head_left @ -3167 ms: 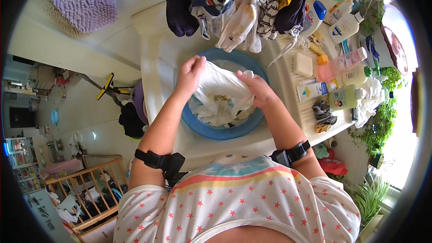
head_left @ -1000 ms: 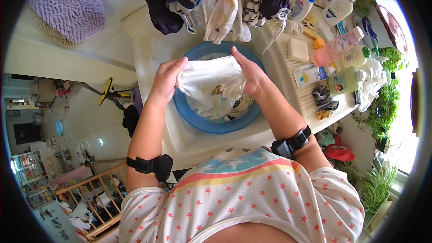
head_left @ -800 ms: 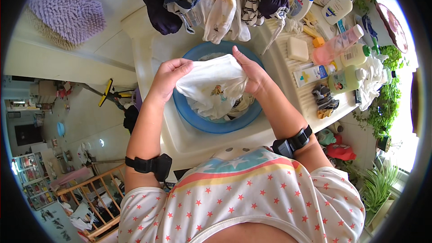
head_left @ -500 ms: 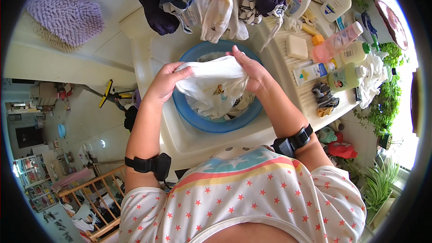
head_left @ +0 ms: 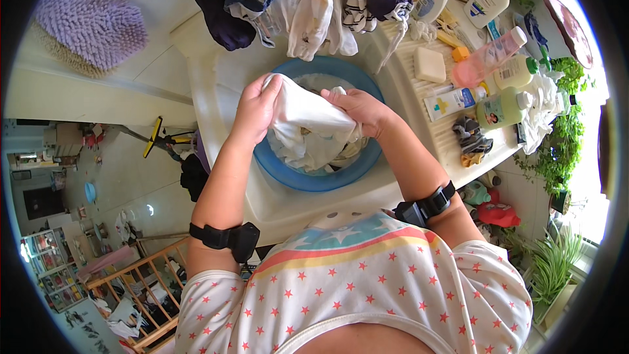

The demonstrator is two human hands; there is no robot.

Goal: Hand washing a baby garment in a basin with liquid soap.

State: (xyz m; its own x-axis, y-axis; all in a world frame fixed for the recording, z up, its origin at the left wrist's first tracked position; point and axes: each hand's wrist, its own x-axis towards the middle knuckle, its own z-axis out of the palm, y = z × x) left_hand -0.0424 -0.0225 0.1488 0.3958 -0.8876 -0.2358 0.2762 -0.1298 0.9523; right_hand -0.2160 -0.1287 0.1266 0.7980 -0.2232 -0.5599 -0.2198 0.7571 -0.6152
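Observation:
A white piece of clothing (head_left: 308, 110) is stretched between my two hands, its lower part hanging into a blue basin (head_left: 285, 177). My left hand (head_left: 257, 108) is closed on its left end, thumb on top. The other end is gripped by my right hand (head_left: 362, 108), fingers curled round the cloth. Beneath it, more wet, pale laundry (head_left: 337, 160) lies in the basin, partly hidden by the cloth. The basin sits in a cream-coloured sink (head_left: 262, 204).
Damp clothes (head_left: 308, 16) hang in a bunch over the sink's far side. On the ribbed ledge to the right are a soap bar (head_left: 430, 65), a pink bottle (head_left: 488, 59), a tube (head_left: 453, 102) and several other bottles. A purple shaggy mat (head_left: 98, 26) lies at far left.
My left hand has moved right and slightly up, tilting the cloth's left end higher. My right hand has lowered a little, its fingers more curled. The cloth's coloured print is now mostly hidden.

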